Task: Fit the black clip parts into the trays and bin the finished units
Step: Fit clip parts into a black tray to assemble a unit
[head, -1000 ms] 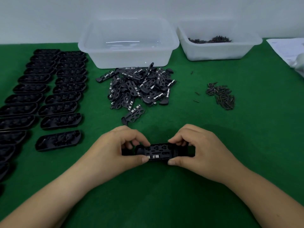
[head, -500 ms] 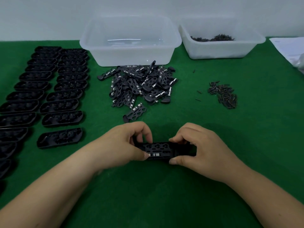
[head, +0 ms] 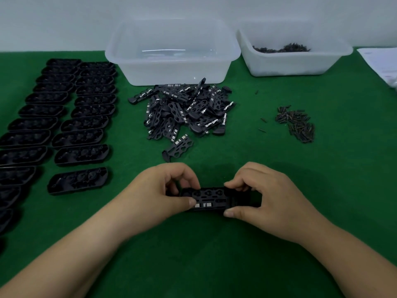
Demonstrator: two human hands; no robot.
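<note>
Rows of black trays (head: 64,130) are lying in two columns at the far left on the green mat (head: 214,254), nearest one (head: 78,180) sitting apart at the bottom of the right column. Left hand (head: 159,190) is gripping the left end of a black unit (head: 211,198), thumb pressing at the front edge, fingers curled over the top. The unit, a clip part seated in a tray, is sitting low over the mat at centre, between both hands. Right hand (head: 268,196) is pinching the right end, thumb in front, fingertips on top. Behind, a heap of loose clip parts (head: 184,110) is lying in front of the clear bin (head: 171,52). Further right, a pile of small pins (head: 297,123) is lying on the mat, a second bin (head: 292,50) holding more of them, and paper (head: 382,63) is showing at the right edge.
</note>
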